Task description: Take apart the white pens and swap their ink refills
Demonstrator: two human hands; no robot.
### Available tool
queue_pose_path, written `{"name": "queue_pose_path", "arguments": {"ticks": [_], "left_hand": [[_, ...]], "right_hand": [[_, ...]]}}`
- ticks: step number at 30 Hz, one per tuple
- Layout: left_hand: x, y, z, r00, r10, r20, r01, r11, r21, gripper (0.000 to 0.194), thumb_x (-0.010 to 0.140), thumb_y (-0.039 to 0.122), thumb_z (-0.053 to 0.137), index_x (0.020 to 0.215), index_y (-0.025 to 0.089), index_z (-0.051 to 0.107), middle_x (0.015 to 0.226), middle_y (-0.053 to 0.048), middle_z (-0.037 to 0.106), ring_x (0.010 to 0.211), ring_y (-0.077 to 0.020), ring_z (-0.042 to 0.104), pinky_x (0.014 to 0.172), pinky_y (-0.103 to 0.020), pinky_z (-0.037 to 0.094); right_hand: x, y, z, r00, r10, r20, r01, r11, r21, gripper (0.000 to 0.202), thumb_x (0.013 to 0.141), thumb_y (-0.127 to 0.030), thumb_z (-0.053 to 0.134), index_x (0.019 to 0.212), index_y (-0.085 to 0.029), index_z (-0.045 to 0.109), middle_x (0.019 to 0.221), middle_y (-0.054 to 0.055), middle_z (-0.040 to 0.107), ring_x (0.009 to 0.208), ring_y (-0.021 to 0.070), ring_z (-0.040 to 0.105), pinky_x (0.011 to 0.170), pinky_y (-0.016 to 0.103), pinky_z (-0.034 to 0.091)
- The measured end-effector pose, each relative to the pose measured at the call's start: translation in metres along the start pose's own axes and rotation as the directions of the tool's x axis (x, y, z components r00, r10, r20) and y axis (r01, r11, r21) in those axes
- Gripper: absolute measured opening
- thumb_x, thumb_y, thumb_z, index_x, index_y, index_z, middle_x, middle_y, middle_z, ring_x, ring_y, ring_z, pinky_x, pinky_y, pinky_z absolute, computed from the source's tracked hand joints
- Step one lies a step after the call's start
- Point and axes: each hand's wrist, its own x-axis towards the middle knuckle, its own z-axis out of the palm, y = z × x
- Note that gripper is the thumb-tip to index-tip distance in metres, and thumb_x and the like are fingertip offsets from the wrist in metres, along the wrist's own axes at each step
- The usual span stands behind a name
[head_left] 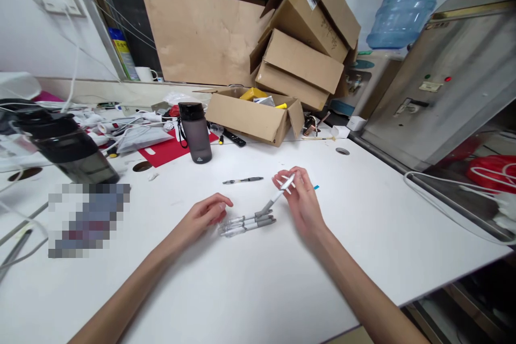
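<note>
My right hand [303, 205] is closed on a white and grey pen [276, 196], tilted with its grey end low over several other pens. Small white pointed pieces show by its fingers; I cannot make out what they are. Those other pens [250, 224], clear at the left and grey at the right, lie side by side on the white table [242, 290]. My left hand [207, 212] is by their clear ends, fingers loosely bent and apart; whether it touches them is hard to tell. Beyond the hands lies a single clear and dark pen [243, 180].
A dark water bottle [196, 134] stands behind the lone pen, and a larger dark bottle [68, 145] is at left. An open cardboard box [248, 118] is at the back, near a black remote [234, 138]. A metal dispenser [447, 80] stands at right.
</note>
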Motion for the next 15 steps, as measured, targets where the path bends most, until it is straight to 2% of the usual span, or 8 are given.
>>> {"name": "queue_pose_path", "arguments": {"ticks": [3, 6, 9, 15], "left_hand": [[0.001, -0.007, -0.003, 0.997, -0.029, -0.069, 0.032, 0.999, 0.036, 0.036, 0.099, 0.052, 0.047, 0.11, 0.022, 0.064, 0.071, 0.004, 0.045, 0.059, -0.0142, 0.034, 0.056, -0.026, 0.024], [0.001, -0.009, -0.003, 0.994, -0.025, -0.107, 0.036, 0.994, 0.1, 0.034, 0.099, 0.05, 0.047, 0.11, 0.023, 0.065, 0.069, 0.004, 0.045, 0.06, -0.0151, 0.036, 0.056, -0.025, 0.025], [-0.001, -0.008, -0.003, 0.994, -0.007, -0.112, 0.027, 0.983, 0.183, 0.032, 0.1, 0.048, 0.046, 0.108, 0.023, 0.066, 0.072, 0.003, 0.05, 0.065, -0.0163, 0.041, 0.06, -0.026, 0.029], [-0.001, -0.009, -0.002, 0.996, 0.026, -0.091, -0.002, 0.968, 0.251, 0.03, 0.101, 0.044, 0.045, 0.106, 0.023, 0.065, 0.074, 0.002, 0.055, 0.072, -0.0181, 0.046, 0.068, -0.027, 0.034]], "right_hand": [[0.004, -0.006, -0.004, 0.997, 0.003, -0.074, 0.005, 0.994, 0.108, 0.018, 0.098, -0.049, 0.057, 0.097, -0.031, 0.052, 0.088, -0.002, 0.05, 0.079, 0.0147, 0.054, 0.09, 0.038, 0.052], [0.01, -0.011, -0.009, 0.991, 0.022, -0.129, -0.002, 0.989, 0.149, 0.019, 0.098, -0.047, 0.055, 0.091, -0.029, 0.05, 0.077, -0.003, 0.037, 0.064, 0.0145, 0.041, 0.072, 0.031, 0.05], [0.013, -0.015, -0.014, 0.992, 0.041, -0.118, -0.017, 0.979, 0.202, 0.018, 0.097, -0.042, 0.053, 0.087, -0.027, 0.049, 0.072, -0.004, 0.029, 0.059, 0.0152, 0.034, 0.062, 0.029, 0.044], [0.012, -0.02, -0.014, 0.991, 0.093, -0.094, -0.058, 0.945, 0.322, 0.009, 0.09, -0.024, 0.048, 0.081, -0.025, 0.046, 0.069, -0.004, 0.022, 0.057, 0.0157, 0.027, 0.056, 0.027, 0.038]]}}
